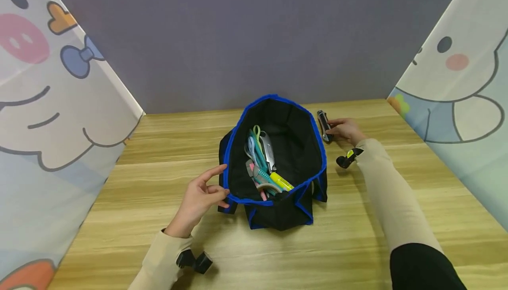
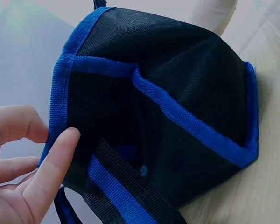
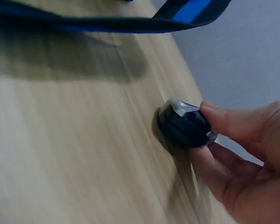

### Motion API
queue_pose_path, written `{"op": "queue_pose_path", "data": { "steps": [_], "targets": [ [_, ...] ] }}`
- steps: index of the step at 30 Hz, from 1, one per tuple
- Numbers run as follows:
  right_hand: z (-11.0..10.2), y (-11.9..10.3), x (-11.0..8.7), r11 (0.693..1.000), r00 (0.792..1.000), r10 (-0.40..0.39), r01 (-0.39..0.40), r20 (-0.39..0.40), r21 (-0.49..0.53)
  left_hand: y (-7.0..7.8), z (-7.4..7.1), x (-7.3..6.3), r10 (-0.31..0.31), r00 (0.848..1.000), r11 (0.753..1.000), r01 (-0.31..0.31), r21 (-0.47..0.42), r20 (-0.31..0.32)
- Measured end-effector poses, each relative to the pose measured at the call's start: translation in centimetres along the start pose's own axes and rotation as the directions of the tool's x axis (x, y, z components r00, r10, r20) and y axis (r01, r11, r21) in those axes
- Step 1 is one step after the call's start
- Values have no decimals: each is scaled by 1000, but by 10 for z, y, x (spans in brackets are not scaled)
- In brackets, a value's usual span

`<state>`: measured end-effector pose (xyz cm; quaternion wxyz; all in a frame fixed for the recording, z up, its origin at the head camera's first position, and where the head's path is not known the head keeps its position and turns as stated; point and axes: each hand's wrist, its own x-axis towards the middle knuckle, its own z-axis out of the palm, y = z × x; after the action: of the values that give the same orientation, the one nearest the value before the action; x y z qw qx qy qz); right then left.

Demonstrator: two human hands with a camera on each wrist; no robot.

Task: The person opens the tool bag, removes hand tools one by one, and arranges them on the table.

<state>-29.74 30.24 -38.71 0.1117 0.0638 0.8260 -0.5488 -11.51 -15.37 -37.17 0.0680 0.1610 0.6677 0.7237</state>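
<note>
A black fabric tote bag [image 1: 278,215] with blue trim stands with its mouth spread wide. My left hand [image 1: 202,197] pinches its left rim between thumb and fingers; the left wrist view shows the thumb [image 2: 60,172] on the outer side of the blue edging [image 2: 59,102]. To the right of the bag, my right hand [image 1: 345,130] grips a black-and-silver oblong tool [image 1: 322,122], thumb on one side and fingers on the other. In the right wrist view this tool [image 3: 184,123] appears nearly end-on, close over the tabletop.
Inside the bag lie a grey utility knife [image 1: 268,151], scissors with pale handles [image 1: 251,145], a yellow highlighter [image 1: 281,181] and several other stationery items. A bag strap [image 3: 191,11] hangs near the right hand. A grey panel [image 1: 262,38] rises behind the wooden table [image 1: 158,171], with cartoon-printed panels either side.
</note>
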Motion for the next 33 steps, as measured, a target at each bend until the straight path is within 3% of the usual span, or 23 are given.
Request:
{"op": "queue_pose_path", "data": {
  "steps": [8, 16, 23, 33],
  "targets": [
    [-7, -10, -3, 987, 999, -15, 20, 30, -160, 2, -1, 3, -5, 1000, 1000, 5, 4, 1],
    [-13, -12, -6, 975, 998, -25, 37, 54, -221, 2, 2, 2, -52, 999, 999, 52, 8, -4],
    [-25, -25, -19, 986, 998, -68, 67, -2, -155, 2, 3, 2, -74, 997, 997, 74, 16, -4],
    [-9, -92, -42, 974, 974, -226, 225, -24, -21, 1, 1, 0, -41, 999, 999, 41, 9, 1]
  ]
}}
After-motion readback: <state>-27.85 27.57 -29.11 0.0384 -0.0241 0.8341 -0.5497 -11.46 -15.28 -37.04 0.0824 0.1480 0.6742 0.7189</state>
